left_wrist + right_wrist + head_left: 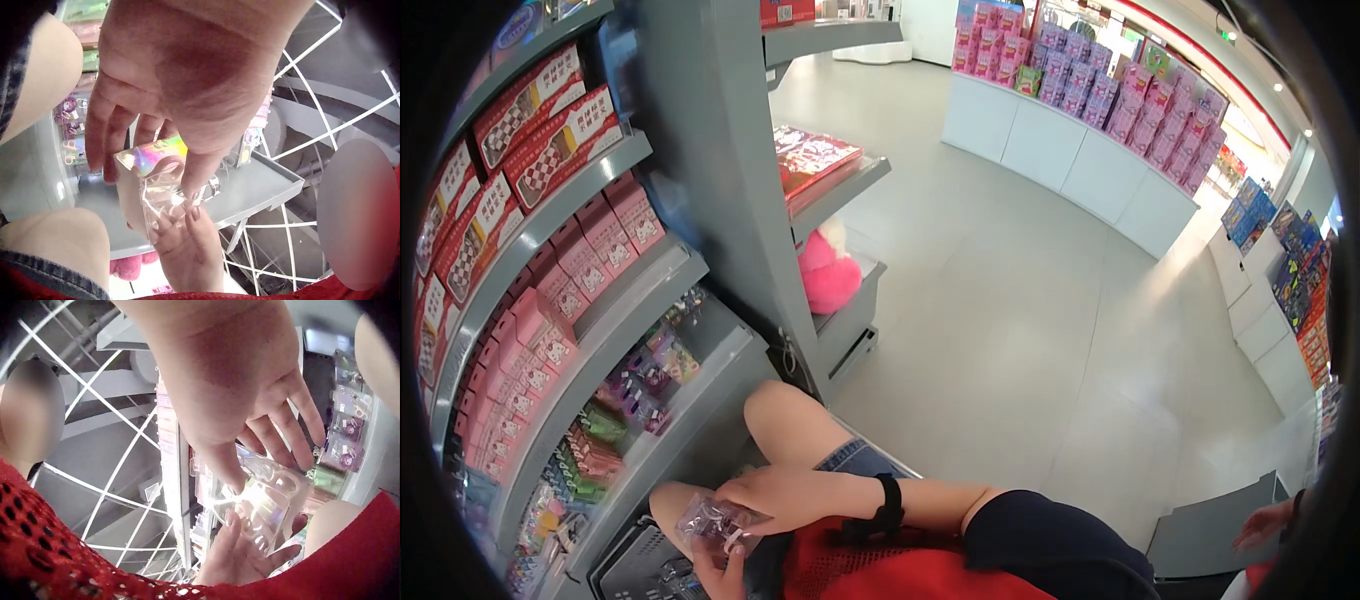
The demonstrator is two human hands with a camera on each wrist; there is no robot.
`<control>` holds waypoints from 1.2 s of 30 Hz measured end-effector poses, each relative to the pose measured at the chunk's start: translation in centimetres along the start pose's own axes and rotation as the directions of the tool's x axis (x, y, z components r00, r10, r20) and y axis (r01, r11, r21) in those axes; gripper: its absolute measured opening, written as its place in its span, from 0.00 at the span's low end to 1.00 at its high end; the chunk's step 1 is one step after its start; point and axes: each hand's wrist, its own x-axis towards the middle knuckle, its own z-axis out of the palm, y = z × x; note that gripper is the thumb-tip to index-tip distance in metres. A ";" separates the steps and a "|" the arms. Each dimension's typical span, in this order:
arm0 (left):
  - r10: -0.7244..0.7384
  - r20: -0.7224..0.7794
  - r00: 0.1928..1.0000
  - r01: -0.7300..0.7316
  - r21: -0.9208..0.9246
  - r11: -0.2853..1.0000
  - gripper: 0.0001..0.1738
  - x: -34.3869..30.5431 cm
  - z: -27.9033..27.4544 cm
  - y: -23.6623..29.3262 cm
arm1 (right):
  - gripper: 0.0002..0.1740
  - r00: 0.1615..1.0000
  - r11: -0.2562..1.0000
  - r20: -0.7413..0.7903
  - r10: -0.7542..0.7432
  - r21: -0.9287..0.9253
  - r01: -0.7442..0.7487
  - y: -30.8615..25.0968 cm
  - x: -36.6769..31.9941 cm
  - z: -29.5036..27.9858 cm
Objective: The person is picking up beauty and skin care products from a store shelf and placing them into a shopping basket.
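A clear plastic package (703, 520) (164, 199) (275, 499) with a shiny rainbow-coloured part is held between both hands, above the lap. My right hand (772, 498) (195, 253) (231, 381) grips it from the upper side in the head view, thumb on its near edge and fingers along the far side. From below, my left hand (718, 574) (187, 69) (240, 557) holds it with thumb and fingers. The thumbs are close together at one edge. What lies inside the package is too unclear to name.
Shelves at the left carry red boxes (550, 145), pink boxes (530, 335) and small hanging packs (640, 390). A grey post (710, 150) stands beside a pink plush (832, 280). White counters (1040, 160) hold stacked goods. At the far right is another person's hand (1265, 524).
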 end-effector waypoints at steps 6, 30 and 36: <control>-0.002 0.016 1.000 0.002 -0.002 1.000 0.25 0.8 0.1 0.2 | 0.24 0.990 0.990 0.070 0.122 0.058 -0.126 -0.3 0.2 -0.7; 0.025 0.415 0.909 -0.123 0.210 0.970 0.23 0.1 -3.3 -0.8 | 0.28 0.995 0.993 0.047 -0.086 0.083 0.081 0.2 -0.4 0.4; -0.167 0.340 0.925 0.077 0.262 0.962 0.25 0.7 -2.9 5.6 | 0.31 0.997 0.996 0.029 -0.069 0.063 0.067 0.4 -0.5 0.7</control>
